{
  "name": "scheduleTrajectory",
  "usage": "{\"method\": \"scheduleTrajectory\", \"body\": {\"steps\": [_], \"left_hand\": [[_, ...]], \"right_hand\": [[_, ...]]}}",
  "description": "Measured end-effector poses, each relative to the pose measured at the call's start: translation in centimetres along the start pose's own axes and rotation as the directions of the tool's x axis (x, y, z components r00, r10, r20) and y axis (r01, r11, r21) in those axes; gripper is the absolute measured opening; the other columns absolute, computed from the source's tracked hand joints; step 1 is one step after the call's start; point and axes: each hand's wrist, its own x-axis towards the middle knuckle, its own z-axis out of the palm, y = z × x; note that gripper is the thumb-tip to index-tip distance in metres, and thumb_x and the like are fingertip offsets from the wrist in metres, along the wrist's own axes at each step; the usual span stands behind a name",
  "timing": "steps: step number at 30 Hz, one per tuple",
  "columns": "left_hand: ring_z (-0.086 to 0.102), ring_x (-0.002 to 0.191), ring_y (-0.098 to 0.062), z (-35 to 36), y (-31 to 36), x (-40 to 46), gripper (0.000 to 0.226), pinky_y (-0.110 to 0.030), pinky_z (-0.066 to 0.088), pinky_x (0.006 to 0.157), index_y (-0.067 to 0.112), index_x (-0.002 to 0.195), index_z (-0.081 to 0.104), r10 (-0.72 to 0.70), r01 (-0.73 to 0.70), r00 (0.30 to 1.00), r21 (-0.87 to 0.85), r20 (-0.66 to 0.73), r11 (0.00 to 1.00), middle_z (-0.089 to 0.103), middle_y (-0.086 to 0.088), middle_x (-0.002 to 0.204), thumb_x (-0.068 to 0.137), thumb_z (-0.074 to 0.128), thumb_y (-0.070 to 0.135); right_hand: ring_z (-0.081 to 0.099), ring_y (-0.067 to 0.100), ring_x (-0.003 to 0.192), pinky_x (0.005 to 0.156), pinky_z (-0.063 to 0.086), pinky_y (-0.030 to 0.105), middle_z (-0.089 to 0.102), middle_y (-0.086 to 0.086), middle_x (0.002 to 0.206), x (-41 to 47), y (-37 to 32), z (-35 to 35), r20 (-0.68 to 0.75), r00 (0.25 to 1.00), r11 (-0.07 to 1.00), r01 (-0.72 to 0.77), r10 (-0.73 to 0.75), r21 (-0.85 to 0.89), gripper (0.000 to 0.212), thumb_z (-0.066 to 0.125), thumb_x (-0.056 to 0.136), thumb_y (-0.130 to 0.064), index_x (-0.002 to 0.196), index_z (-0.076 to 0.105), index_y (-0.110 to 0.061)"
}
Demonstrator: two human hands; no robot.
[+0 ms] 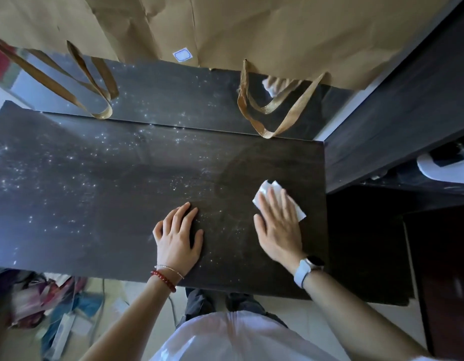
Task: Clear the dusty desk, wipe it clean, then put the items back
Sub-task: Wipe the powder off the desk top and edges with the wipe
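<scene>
Far left of the wiping hand, most of the desk (82,178) is speckled with pale dust on dark, matte wood grain; its long axis runs left to right. Nearer, the left hand (177,234) lies flat on the top, fingers loosely spread, holding nothing, bracing. Just right of it, the right hand (279,222) presses a white tissue (264,190) against the surface with straight fingers together; the thin, crumpled sheet shows beyond the fingertips and at the little-finger side. Around this hand the wood looks darker and cleaner, with faint curved smears. So the unwiped dust lies leftward from the tissue, and the coming strokes likely sweep that way, past the bracing hand.
</scene>
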Motion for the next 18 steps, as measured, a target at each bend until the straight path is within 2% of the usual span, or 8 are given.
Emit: {"method": "scheduleTrajectory", "body": {"steps": [4, 6, 7, 9, 11, 13, 15, 18], "left_hand": [[0.027, 0.124, -0.019, -0.1, 0.0, 0.1, 0.055, -0.045, 0.025, 0.101, 0.018, 0.124, 0.05, 0.001, -0.001, 1.0, 0.0, 0.019, 1.0, 0.048, -0.005, 0.137, 0.08, 0.031, 0.045], [0.03, 0.126, -0.022, -0.2, 0.0, 0.1, 0.057, -0.047, 0.025, 0.102, 0.018, 0.125, 0.049, 0.004, -0.004, 0.999, 0.004, 0.036, 1.0, 0.047, -0.005, 0.138, 0.08, 0.029, 0.046], [0.033, 0.126, -0.025, -0.3, 0.1, 0.1, 0.057, -0.048, 0.026, 0.103, 0.018, 0.125, 0.05, 0.003, -0.003, 0.999, 0.003, 0.043, 1.0, 0.047, -0.005, 0.138, 0.081, 0.028, 0.046], [0.037, 0.127, -0.029, -0.6, 0.1, 0.1, 0.059, -0.05, 0.026, 0.103, 0.017, 0.126, 0.05, 0.011, -0.012, 0.998, 0.011, 0.063, 1.0, 0.046, -0.006, 0.138, 0.081, 0.025, 0.046], [0.037, 0.128, -0.031, -1.0, 0.1, 0.3, 0.059, -0.051, 0.026, 0.103, 0.017, 0.127, 0.049, 0.033, -0.034, 0.996, 0.009, 0.084, 0.999, 0.045, -0.006, 0.139, 0.082, 0.024, 0.045], [0.037, 0.128, -0.031, -1.5, -0.4, 0.4, 0.055, -0.051, 0.027, 0.103, 0.016, 0.128, 0.049, 0.07, -0.067, 0.991, -0.027, 0.114, 0.997, 0.044, -0.006, 0.14, 0.084, 0.026, 0.04], [0.043, 0.125, -0.034, -2.5, -1.2, 0.4, 0.052, -0.05, 0.034, 0.1, 0.011, 0.127, 0.05, 0.148, -0.135, 0.983, -0.116, 0.111, 0.984, 0.046, -0.009, 0.139, 0.085, 0.028, 0.033], [0.048, 0.121, -0.037, -4.4, -4.0, -0.4, 0.047, -0.049, 0.04, 0.098, 0.003, 0.124, 0.052, 0.212, -0.182, 0.973, -0.261, 0.088, 0.948, 0.046, -0.016, 0.137, 0.085, 0.033, 0.022]], "right_hand": [[0.013, 0.027, 0.14, 0.114, 0.001, 0.035, 0.024, -0.002, 0.152, -6.4, -5.8, 0.4, 0.209, 0.933, 0.956, 0.284, -0.294, 0.076, 0.052, 0.035, 0.091, -0.039, 0.14, 0.028, -0.025], [0.012, 0.024, 0.14, 0.113, 0.004, 0.034, 0.024, -0.004, 0.152, -7.4, -6.1, 0.4, 0.226, 0.914, 0.941, 0.336, -0.337, 0.043, 0.05, 0.034, 0.091, -0.038, 0.14, 0.027, -0.028], [0.012, 0.024, 0.14, 0.113, 0.004, 0.034, 0.024, -0.005, 0.152, -7.3, -5.3, 0.3, 0.22, 0.926, 0.951, 0.307, -0.306, 0.031, 0.049, 0.032, 0.093, -0.038, 0.14, 0.027, -0.028], [0.013, 0.027, 0.14, 0.114, 0.004, 0.035, 0.025, -0.001, 0.151, -6.9, -3.0, -0.1, 0.185, 0.974, 0.991, 0.133, -0.131, 0.001, 0.047, 0.024, 0.096, -0.036, 0.141, 0.028, -0.023], [0.014, 0.034, 0.14, 0.115, 0.01, 0.042, 0.027, 0.01, 0.15, -6.9, 0.0, -0.2, 0.127, 0.985, 0.992, -0.114, 0.12, -0.055, 0.05, 0.013, 0.098, -0.033, 0.141, 0.029, -0.015], [0.013, 0.04, 0.139, 0.114, 0.016, 0.053, 0.023, 0.016, 0.151, -7.4, 1.1, 0.1, 0.119, 0.934, 0.941, -0.326, 0.336, -0.095, 0.055, 0.004, 0.097, -0.031, 0.141, 0.027, -0.009], [0.018, 0.042, 0.138, 0.113, 0.017, 0.054, 0.026, 0.019, 0.149, -7.5, -1.0, 0.4, 0.065, 0.857, 0.859, -0.508, 0.512, -0.065, 0.056, 0.01, 0.094, -0.034, 0.141, 0.027, -0.008], [0.021, 0.043, 0.136, 0.11, 0.018, 0.053, 0.028, 0.02, 0.148, -7.2, -7.5, 1.5, 0.007, 0.76, 0.76, -0.65, 0.65, 0.01, 0.062, 0.015, 0.09, -0.042, 0.142, 0.026, -0.01]]}}
